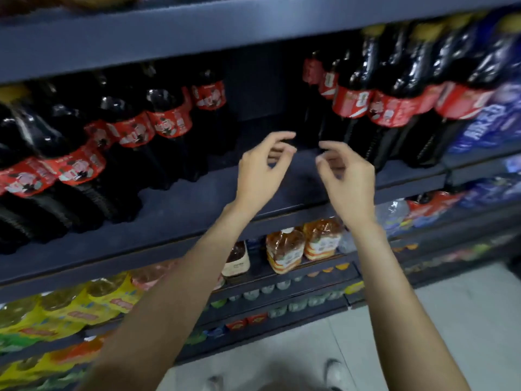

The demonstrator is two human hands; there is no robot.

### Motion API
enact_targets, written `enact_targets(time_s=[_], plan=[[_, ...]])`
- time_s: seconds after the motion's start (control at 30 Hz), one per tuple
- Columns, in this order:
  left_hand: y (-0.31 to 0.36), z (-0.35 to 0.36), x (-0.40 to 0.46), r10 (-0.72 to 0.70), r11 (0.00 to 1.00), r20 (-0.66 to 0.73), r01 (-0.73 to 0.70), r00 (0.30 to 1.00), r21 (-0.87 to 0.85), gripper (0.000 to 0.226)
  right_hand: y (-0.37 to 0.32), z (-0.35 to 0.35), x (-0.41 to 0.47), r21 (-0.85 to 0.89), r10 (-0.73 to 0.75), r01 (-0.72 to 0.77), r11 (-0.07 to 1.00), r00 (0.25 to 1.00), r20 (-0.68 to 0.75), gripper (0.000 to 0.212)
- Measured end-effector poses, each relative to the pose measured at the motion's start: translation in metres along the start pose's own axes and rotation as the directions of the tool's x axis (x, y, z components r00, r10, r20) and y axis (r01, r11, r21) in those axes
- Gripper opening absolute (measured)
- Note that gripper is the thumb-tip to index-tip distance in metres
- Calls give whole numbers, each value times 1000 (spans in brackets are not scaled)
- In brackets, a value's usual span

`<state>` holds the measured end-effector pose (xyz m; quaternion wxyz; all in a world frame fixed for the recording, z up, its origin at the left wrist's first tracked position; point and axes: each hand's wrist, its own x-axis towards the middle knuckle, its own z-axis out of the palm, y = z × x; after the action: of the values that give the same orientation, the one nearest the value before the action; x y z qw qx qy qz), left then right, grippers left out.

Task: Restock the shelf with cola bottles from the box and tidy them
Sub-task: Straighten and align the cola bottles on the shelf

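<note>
Dark cola bottles with red labels stand on a dark blue shelf (pixel 197 204) in two groups. The left group (pixel 124 131) has black caps and runs back in rows; the right group (pixel 375 91) has yellow caps. Between them lies a bare gap of shelf. My left hand (pixel 260 167) and my right hand (pixel 348 176) hover side by side over that gap near the shelf's front edge, fingers curled loosely and apart, holding nothing. No box is in view.
Blue-labelled bottles (pixel 490 117) stand at the far right of the same shelf. Below are amber drink bottles (pixel 304 244) and yellow-green packs (pixel 64 311) on lower shelves. Another shelf board (pixel 197 32) hangs overhead. Pale floor tiles (pixel 380 334) lie underfoot.
</note>
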<state>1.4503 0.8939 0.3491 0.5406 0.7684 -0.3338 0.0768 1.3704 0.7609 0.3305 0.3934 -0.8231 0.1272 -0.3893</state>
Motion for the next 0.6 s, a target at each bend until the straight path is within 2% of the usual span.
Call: enact_targets(time_s=[0.1,0.17,0.2,0.33,0.4,0.5,0.6], plan=[[4,33,35,-6,1000,153,4,988,12,46,14,-15,2,-107,6,-44,993,943,-333,31],[5,58,53,-9,1000,180,7,984,12,65,20,-22,7,-127,40,-109,986,889,-457,40],[5,70,59,-16,1000,166,15,986,5,73,24,-24,11,-125,63,-137,983,880,-470,46],[4,106,75,-105,993,60,108,993,-49,89,44,-30,37,-107,117,-164,981,930,-350,79],[4,117,77,-129,991,22,129,991,-19,92,49,-32,47,-139,127,-172,975,950,-284,89],[7,125,75,-116,992,-61,119,991,47,95,53,-34,55,-189,141,-197,962,951,-276,92],[4,116,62,-107,994,-129,110,986,21,94,55,-41,53,-112,110,-138,984,968,-224,89]])
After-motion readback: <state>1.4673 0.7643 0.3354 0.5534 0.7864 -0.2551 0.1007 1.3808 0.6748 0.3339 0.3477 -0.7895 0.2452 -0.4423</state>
